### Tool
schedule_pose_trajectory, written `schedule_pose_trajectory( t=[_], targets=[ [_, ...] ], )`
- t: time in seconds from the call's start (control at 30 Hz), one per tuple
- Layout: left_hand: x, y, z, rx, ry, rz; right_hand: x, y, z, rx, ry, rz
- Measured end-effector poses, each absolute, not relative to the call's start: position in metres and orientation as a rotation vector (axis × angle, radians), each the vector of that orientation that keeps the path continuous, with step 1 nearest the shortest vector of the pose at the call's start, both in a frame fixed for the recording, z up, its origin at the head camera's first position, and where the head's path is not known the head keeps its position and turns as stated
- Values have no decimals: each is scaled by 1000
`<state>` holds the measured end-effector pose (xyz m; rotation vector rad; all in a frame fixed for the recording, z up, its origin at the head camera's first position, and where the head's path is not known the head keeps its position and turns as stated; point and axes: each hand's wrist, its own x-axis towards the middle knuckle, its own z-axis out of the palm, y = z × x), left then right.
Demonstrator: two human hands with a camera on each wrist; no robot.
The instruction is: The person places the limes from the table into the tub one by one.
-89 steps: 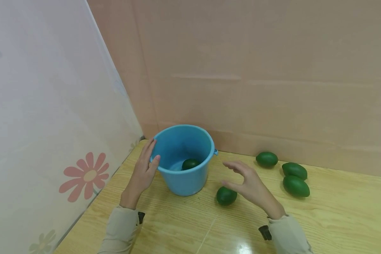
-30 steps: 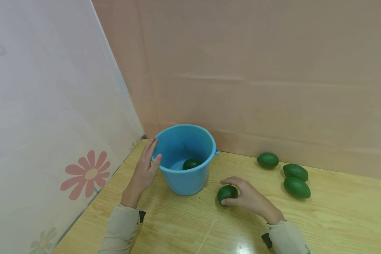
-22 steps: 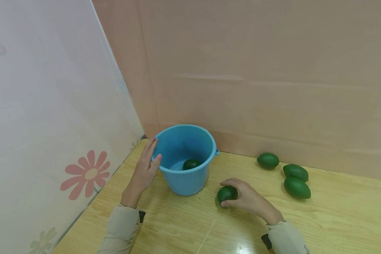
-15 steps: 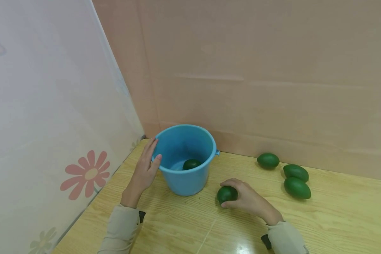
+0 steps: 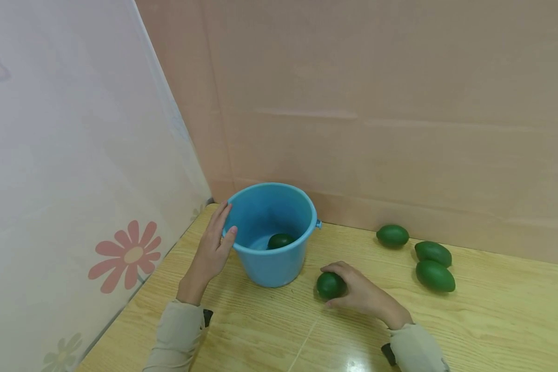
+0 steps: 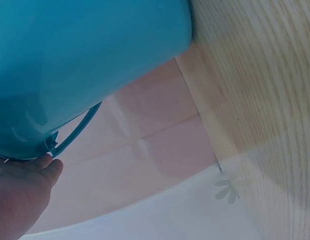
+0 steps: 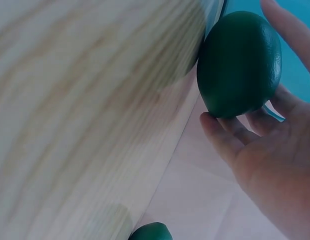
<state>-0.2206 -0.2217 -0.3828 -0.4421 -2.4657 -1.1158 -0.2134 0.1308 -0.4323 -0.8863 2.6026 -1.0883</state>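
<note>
In the head view a blue plastic bucket (image 5: 272, 268) stands on the wooden table, with one dark green oval fruit (image 5: 280, 241) on its bottom. My left hand (image 5: 210, 249) rests on the bucket's left rim, fingers nearly straight and thumb at the front edge. To the right of the bucket, my right hand (image 5: 360, 289) holds another smooth green oval fruit (image 5: 329, 285), thumb on the near side and fingers round the far side. The right wrist view shows this fruit (image 7: 240, 65) between thumb and fingertips, close to the tabletop.
Three more green fruits lie at the back right: one alone (image 5: 392, 235) and two side by side, the rear one (image 5: 433, 253) and the front one (image 5: 435, 276). A tan wall covering (image 5: 376, 129) closes off the back. A flower-printed panel (image 5: 97, 155) borders the left.
My right hand has come down from above the fruit and closed its fingers round it; the fruit has shifted slightly left. My left hand stays at the bucket rim.
</note>
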Motion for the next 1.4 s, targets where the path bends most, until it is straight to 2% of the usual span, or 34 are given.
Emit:
schedule_pose_trajectory(
  t=[0.77, 1.4],
  targets=[
    [-222, -223, -386, -444, -2465, -1101, -211, 128, -433, -913, 2560, -1068],
    [-222, -223, -385, -450, -2462, -1111, -208, 128, -421, -818, 2672, -1148]
  ],
)
